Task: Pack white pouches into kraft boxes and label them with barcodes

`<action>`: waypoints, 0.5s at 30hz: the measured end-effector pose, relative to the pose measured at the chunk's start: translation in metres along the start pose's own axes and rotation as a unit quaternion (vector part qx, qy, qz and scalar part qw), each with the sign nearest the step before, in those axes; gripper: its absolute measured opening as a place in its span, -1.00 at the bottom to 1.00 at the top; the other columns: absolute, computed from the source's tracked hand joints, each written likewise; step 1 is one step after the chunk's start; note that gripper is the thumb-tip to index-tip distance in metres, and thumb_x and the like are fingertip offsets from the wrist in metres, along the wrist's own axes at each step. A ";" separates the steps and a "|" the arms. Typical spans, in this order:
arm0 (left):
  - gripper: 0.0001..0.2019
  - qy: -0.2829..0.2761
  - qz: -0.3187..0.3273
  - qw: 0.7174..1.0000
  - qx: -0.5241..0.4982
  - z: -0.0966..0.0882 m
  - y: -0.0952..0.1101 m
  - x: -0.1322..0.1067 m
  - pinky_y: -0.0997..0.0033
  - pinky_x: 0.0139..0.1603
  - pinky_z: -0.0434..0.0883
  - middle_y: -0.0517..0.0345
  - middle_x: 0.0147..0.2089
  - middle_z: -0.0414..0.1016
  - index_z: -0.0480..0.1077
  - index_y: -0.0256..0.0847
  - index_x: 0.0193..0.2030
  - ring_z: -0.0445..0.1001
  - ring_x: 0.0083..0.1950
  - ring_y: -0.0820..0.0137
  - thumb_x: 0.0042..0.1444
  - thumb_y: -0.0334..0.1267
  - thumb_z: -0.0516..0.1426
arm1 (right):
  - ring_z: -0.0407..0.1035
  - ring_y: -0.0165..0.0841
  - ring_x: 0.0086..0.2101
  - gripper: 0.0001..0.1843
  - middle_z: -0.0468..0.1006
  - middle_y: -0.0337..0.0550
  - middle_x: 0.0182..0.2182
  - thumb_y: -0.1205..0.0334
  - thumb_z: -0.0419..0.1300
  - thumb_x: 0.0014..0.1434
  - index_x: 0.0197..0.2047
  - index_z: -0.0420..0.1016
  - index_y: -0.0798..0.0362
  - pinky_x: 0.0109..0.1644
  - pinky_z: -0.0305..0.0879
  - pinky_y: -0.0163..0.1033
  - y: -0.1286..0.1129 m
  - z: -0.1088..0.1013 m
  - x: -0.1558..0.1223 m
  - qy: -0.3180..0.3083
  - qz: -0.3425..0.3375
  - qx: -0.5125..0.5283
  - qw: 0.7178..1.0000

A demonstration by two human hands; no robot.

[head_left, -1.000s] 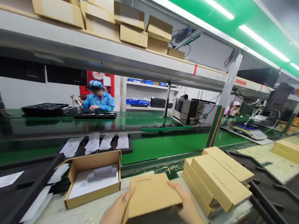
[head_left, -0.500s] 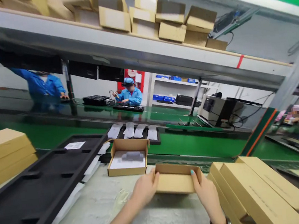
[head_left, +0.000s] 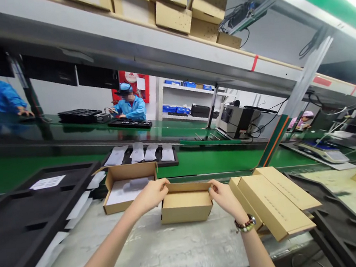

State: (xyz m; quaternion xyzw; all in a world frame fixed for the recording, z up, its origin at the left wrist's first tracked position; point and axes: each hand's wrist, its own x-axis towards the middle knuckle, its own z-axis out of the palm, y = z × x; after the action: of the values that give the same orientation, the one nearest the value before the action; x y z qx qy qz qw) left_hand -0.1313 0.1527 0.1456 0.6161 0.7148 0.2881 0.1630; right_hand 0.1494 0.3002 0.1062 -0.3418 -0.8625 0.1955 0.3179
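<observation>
A small open cardboard box rests on the worktop in front of me. My left hand pinches its far left corner, and my right hand grips the far right corner. The box's far wall stands up between my hands; its inside shows bare cardboard. Just left of it, partly behind my left hand, sits another open cardboard box holding white paper and a grey piece. Close to my right hand lie several closed or flat cardboard boxes, stacked at a slant.
Black trays run along the left, with white bags tucked at their edge. A small black tray with white packets stands behind. Another black tray is at right. A metal shelf with cardboard boxes hangs overhead. Co-workers sit across the green line.
My view has swung right and down. The box in my hands now sits squarer toward me with its front wall showing, and my hands have shifted to its far corners.
</observation>
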 end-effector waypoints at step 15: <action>-0.48 -0.008 0.061 0.998 0.033 0.049 -0.050 -0.048 -0.04 0.20 0.37 -0.10 0.25 0.38 0.16 0.08 0.45 0.40 0.26 -0.03 0.36 -0.14 0.04 | 0.32 0.01 0.16 -0.43 0.19 0.03 0.36 0.11 0.00 0.47 0.49 0.07 -0.25 0.09 0.40 0.08 0.032 0.031 -0.080 0.033 -0.107 -0.183 0.977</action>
State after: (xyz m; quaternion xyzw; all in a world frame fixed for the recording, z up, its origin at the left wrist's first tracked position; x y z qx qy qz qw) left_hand -0.1329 0.1124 0.0702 0.6655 0.6839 0.2692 0.1303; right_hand 0.1882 0.2617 0.0335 -0.3062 -0.9043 -0.0127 0.2971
